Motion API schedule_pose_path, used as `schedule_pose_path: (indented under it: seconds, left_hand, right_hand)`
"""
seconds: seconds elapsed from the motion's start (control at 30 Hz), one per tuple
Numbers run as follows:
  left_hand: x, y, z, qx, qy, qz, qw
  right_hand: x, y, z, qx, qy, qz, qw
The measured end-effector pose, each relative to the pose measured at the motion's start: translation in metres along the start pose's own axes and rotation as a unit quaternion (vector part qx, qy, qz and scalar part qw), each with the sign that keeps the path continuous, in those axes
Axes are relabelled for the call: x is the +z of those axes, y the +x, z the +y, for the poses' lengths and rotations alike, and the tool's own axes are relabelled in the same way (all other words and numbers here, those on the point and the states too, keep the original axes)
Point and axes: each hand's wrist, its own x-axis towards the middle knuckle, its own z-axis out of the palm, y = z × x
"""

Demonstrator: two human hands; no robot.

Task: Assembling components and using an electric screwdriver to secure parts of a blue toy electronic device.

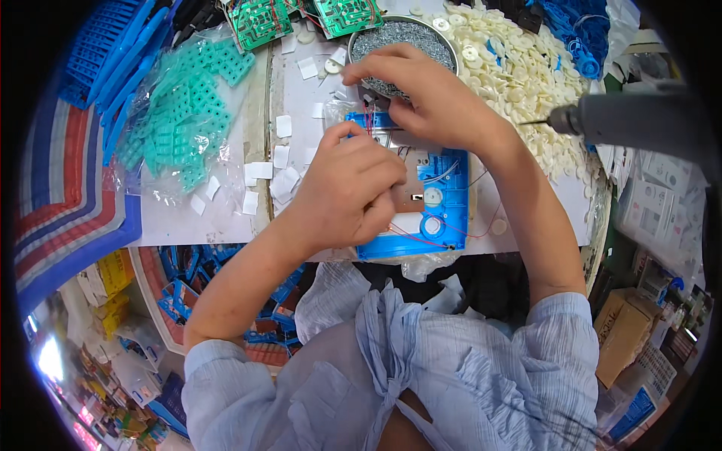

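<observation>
A blue plastic casing [445, 197] with thin red wires lies open on the white bench top in front of me. My left hand [347, 188] rests on its left half, fingers curled and pinching at its upper left corner. My right hand [425, 94] lies over the casing's far edge, fingertips pressed together just below a round metal bowl of small grey screws [410, 34]. What the fingertips of either hand pinch is too small to make out.
A heap of white round plastic parts [519, 71] lies far right. A hanging grey power screwdriver [628, 120] points left over it. Bagged teal parts [184, 113] and blue trays [113, 45] lie left, green circuit boards [259, 21] at the back, white paper squares [263, 173] scattered between.
</observation>
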Motion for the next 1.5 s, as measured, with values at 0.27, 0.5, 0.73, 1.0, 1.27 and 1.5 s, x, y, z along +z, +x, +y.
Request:
schedule_pose_path:
  seconds: [0.27, 0.5, 0.73, 1.0, 1.27, 1.5]
  left_hand:
    - [0.012, 0.02, 0.0, -0.252, 0.151, 0.147, 0.945]
    - [0.022, 0.021, -0.012, -0.195, 0.197, 0.186, 0.943]
    - [0.015, 0.021, -0.011, -0.082, 0.147, 0.202, 0.965]
    - [0.01, 0.018, -0.007, -0.117, 0.098, 0.154, 0.976]
    - [0.011, 0.025, -0.004, -0.144, 0.111, 0.131, 0.975]
    - [-0.001, 0.035, -0.003, -0.032, 0.155, -0.027, 0.987]
  right_hand:
    - [-0.024, -0.009, -0.01, -0.023, -0.083, -0.028, 0.996]
    - [-0.007, -0.004, 0.022, -0.006, 0.048, -0.047, 0.998]
    - [-0.015, 0.009, 0.025, -0.076, -0.056, -0.106, 0.99]
    - [-0.067, -0.004, -0.015, -0.005, -0.111, -0.201, 0.973]
    - [-0.031, -0.046, -0.061, 0.028, -0.286, -0.153, 0.945]
    - [-0.03, -0.061, -0.102, 0.086, -0.232, -0.173, 0.953]
